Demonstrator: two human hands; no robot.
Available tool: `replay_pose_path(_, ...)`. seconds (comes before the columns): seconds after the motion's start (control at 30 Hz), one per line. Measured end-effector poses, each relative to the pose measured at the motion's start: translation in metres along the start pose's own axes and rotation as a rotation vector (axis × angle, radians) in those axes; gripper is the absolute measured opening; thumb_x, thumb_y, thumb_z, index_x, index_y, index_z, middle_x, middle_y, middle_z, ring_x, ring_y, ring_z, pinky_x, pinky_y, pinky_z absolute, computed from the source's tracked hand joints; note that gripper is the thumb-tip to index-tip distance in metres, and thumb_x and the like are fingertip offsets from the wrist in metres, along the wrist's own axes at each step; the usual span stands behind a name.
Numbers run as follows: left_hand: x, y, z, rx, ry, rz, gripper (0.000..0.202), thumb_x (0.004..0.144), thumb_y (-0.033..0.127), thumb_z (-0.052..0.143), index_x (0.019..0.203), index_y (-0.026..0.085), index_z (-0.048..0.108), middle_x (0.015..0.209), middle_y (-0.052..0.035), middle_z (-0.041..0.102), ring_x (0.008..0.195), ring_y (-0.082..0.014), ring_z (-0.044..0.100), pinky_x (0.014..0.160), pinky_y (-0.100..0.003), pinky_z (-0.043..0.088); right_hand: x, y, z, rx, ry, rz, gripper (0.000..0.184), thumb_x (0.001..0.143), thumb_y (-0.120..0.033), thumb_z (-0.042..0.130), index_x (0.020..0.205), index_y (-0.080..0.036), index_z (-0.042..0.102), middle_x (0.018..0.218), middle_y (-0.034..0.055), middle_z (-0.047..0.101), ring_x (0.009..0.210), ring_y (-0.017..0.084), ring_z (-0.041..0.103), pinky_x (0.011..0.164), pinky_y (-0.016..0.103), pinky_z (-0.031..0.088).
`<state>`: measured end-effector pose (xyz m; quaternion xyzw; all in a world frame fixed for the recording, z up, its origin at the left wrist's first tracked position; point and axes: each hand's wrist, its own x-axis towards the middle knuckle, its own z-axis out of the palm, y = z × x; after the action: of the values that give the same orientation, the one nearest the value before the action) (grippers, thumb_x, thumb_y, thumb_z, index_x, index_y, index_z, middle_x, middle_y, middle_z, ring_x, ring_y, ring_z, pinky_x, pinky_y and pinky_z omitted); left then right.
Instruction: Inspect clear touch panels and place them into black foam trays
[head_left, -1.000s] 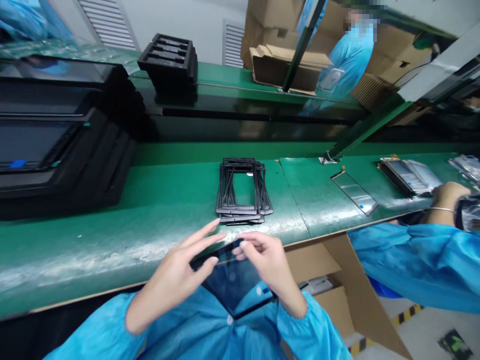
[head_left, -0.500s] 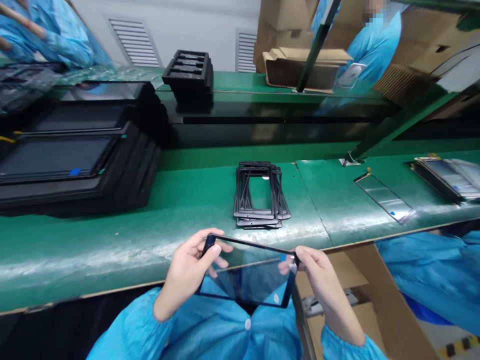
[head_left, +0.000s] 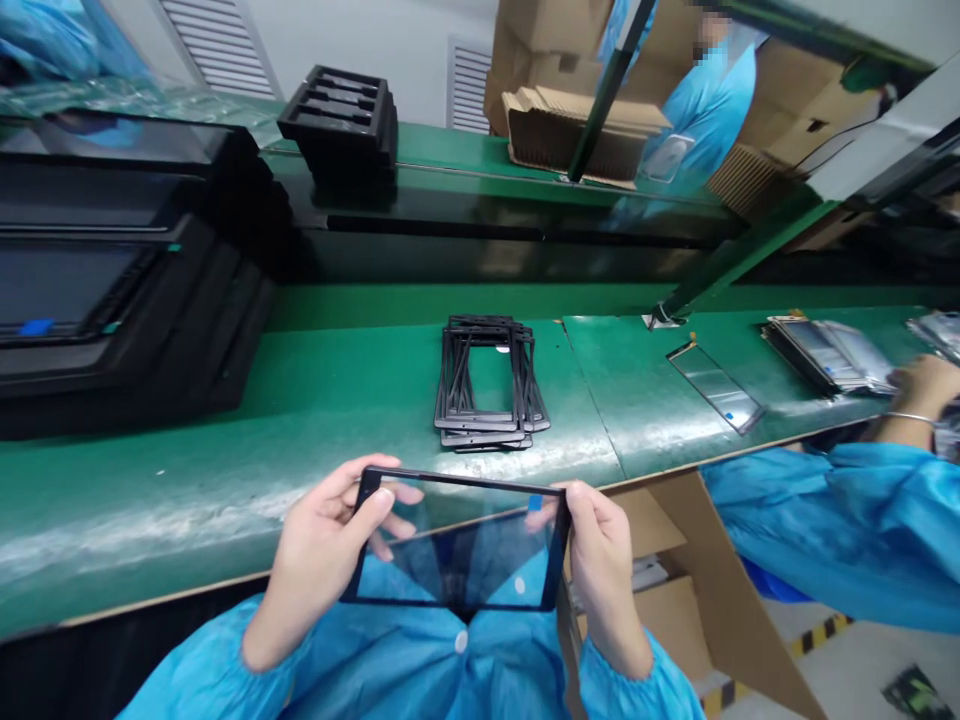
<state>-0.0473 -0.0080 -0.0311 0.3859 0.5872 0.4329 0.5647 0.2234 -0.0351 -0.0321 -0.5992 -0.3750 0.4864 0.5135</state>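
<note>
Green bench (head_left: 352,390) bears black frames (head_left: 484,439), still loosely piled; left hand (head_left: 319,535) and right hand (head_left: 602,540) grip opposite ends of one glass panel (head_left: 459,550), seemingly already framed.

The panel (head_left: 457,550) is faced with a clear, glossy, glass-like sheet and edged in smooth black. The frames (head_left: 484,439) are formed in black, plastic-like material with a low sheen. The desk (head_left: 337,400) is surfaced in smooth green, glossy and scuffed near its front. The trays (head_left: 214,335) are finished in matt black, foam-like. The carton (head_left: 739,580) is made of dull brown cardboard. The sleeves (head_left: 202,655) are made of thin, creased blue cloth.
</note>
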Motion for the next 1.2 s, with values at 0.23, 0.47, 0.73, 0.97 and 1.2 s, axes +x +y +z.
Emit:
replay_pose_path(0.23, 0.007, 0.007, -0.003, 0.561, -0.069, 0.489, 0.032, 0.098, 0.036, 0.066, 0.128, 0.025, 0.068, 0.155, -0.0135, 0.06, 0.139, -0.0362, 0.06, 0.112, -0.058, 0.052, -0.009, -0.002, 0.007, 0.015, -0.016, -0.009, 0.035, 0.091, -0.049, 0.078, 0.108, -0.019, 0.076, 0.075, 0.0084, 0.084, 0.059, 0.024, 0.081, 0.06, 0.032, 0.065)
replay_pose_path(0.47, 0.021, 0.025, 0.017, 0.841, -0.432, 0.805, 0.027, 0.104, 0.028, 0.059, 0.118, 0.027, 0.082, 0.112, -0.0033, 0.085, 0.102, -0.0251, 0.079, 0.115, -0.05, 0.048, -0.017, 0.002, 0.012, -0.027, -0.052, -0.002, 0.035, 0.093, -0.05, 0.077, 0.109, -0.019, 0.077, 0.074, 0.0085, 0.084, 0.059, 0.024, 0.081, 0.059, 0.03, 0.066)
replay_pose_path(0.73, 0.016, 0.024, 0.019, 0.857, -0.492, 0.789, 0.033, 0.107, 0.027, 0.053, 0.125, 0.023, 0.08, 0.11, -0.0057, 0.084, 0.096, -0.0265, 0.081, 0.08, -0.034, 0.062, -0.018, 0.003, 0.012, -0.024, -0.039, 0.019, 0.036, 0.094, -0.052, 0.075, 0.108, -0.019, 0.077, 0.073, 0.0072, 0.083, 0.056, 0.023, 0.079, 0.057, 0.03, 0.065)
replay_pose_path(0.97, 0.012, 0.025, 0.02, 0.834, -0.482, 0.685, 0.029, 0.103, 0.037, 0.063, 0.123, 0.027, 0.082, 0.107, -0.0046, 0.086, 0.093, -0.0286, 0.082, 0.081, -0.035, 0.063, -0.019, -0.002, 0.011, -0.059, -0.046, 0.029, 0.037, 0.093, -0.052, 0.075, 0.108, -0.019, 0.078, 0.072, 0.0077, 0.083, 0.055, 0.024, 0.079, 0.056, 0.034, 0.067)
replay_pose_path(1.2, 0.01, 0.019, 0.018, 0.724, -0.431, 0.722, 0.029, 0.103, 0.033, 0.061, 0.12, 0.027, 0.084, 0.107, -0.0052, 0.086, 0.094, -0.028, 0.083, 0.083, -0.035, 0.065, -0.016, -0.002, 0.008, -0.063, -0.061, 0.021, 0.034, 0.093, -0.051, 0.076, 0.106, -0.019, 0.079, 0.075, 0.0089, 0.084, 0.059, 0.025, 0.081, 0.06, 0.035, 0.068)
